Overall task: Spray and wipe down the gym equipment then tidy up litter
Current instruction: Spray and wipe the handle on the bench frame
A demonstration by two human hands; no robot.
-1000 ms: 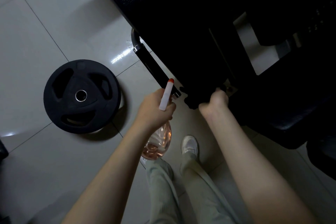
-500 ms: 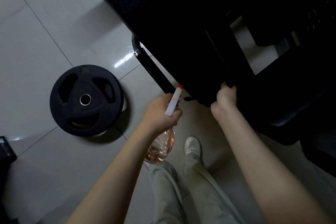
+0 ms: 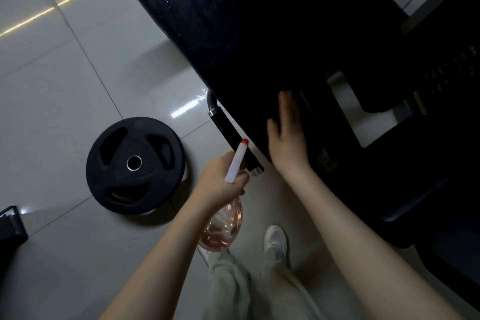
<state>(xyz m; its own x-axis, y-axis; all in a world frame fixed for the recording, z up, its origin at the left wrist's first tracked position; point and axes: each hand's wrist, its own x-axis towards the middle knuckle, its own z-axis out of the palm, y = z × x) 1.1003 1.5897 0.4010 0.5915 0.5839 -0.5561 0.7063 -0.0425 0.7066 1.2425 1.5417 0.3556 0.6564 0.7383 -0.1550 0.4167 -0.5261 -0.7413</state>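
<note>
Near centre, grips clear spray bottle (image 3: 223, 226) in left hand (image 3: 220, 182), fingers curled tight round the neck, pinkish liquid in the body hanging below the fist. Points white, red-tipped nozzle (image 3: 237, 161) far-right toward black padded bench (image 3: 233, 21). Lays right hand (image 3: 285, 132) flat on the pad's near edge, fingers straight, holding nothing. Leaves black weight plate (image 3: 135, 165) flat on grey tile floor (image 3: 65, 73), left of black grip handle (image 3: 223, 122).
</note>
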